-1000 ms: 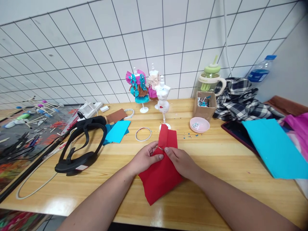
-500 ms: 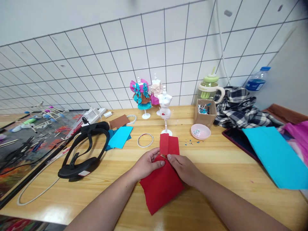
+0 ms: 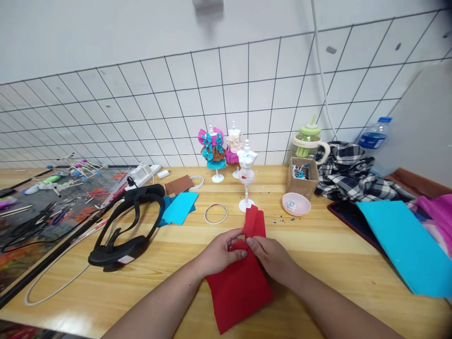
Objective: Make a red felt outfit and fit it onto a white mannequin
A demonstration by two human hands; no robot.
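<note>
A folded sheet of red paper (image 3: 243, 287) lies between my two hands, low in the middle of the head view. Its upper part, a red strip (image 3: 254, 221), angles away from the larger lower part, with a small gap near my fingertips. My left hand (image 3: 222, 254) pinches the paper at its left edge, thumb on top. From the right, my right hand (image 3: 273, 259) grips it at the same level, thumb tip by the gap. Just beyond the strip stands a white mini dress form (image 3: 246, 176) with a small red spot on it.
Two dressed mini forms (image 3: 213, 150) stand near the tiled wall. To the right are a pink bowl (image 3: 296, 204), a cardboard box (image 3: 302, 181), a green-lidded jug (image 3: 307, 143) and turquoise paper (image 3: 399, 242). Leftward lie a white ring (image 3: 216, 213), blue paper (image 3: 181, 208) and a black headset (image 3: 118, 254).
The camera view has tipped upward, so everything sits lower in the picture. The upper red strip has twisted and looks narrower. Both hands keep their hold on the paper.
</note>
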